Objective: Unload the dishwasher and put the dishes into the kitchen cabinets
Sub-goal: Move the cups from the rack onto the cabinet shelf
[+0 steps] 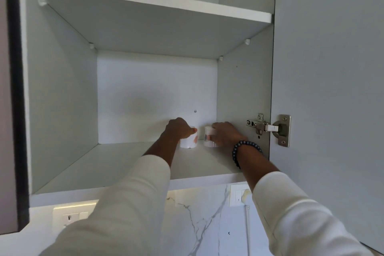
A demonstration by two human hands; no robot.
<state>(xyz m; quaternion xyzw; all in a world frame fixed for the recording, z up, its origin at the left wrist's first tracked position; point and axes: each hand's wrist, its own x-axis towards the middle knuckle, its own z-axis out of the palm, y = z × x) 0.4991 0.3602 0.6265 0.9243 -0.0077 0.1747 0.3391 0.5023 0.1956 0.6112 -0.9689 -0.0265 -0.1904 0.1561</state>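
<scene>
**Two cups at the shelf's back edge**

Left hand (180, 129) grips one cup (189, 141); right hand (223, 133) grips the other cup (208, 137). Both stand on the shelf (116, 164) near its back right corner, just apart. Open room lies leftward and frontward.

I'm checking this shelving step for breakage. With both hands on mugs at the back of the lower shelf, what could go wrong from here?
1. The left mug and right mug stand close together; shifting either could knock them together.
2. The left hand and right hand cover the mugs, so pulling back carelessly might tip one.
3. The bracelet hangs low over the shelf and might catch.
</scene>
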